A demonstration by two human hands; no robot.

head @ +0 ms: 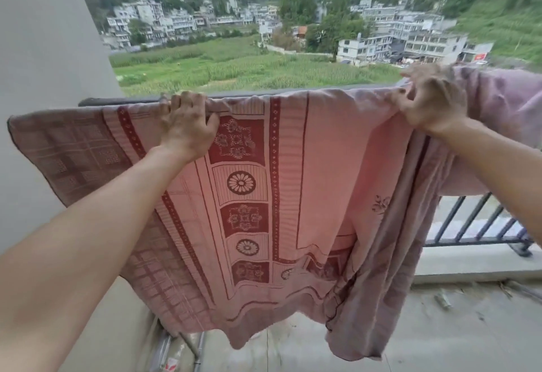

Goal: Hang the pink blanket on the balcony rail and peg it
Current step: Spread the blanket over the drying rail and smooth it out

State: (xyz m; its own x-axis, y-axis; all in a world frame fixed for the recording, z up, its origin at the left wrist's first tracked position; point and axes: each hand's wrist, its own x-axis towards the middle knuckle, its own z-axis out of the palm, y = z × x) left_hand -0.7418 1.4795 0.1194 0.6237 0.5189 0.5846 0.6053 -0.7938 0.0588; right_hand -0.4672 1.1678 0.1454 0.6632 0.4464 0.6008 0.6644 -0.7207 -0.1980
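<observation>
Blanket (293, 166) runs 9-to-3 o'clock along rail (98, 102); fingers of left hand (187, 125) and right hand (431, 101) clamp its top fold.

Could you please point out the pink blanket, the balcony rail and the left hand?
pink blanket (322, 166): head view, plain middle.
balcony rail (117, 101): head view, bare top bar.
left hand (187, 128): head view, back.

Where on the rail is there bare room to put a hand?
Bare rail shows between the wall and the left hand. A thin dark strip also shows between both hands, above the pink blanket edge. Crowded by the right hand and beyond, where cloth bunches over the rail.
</observation>
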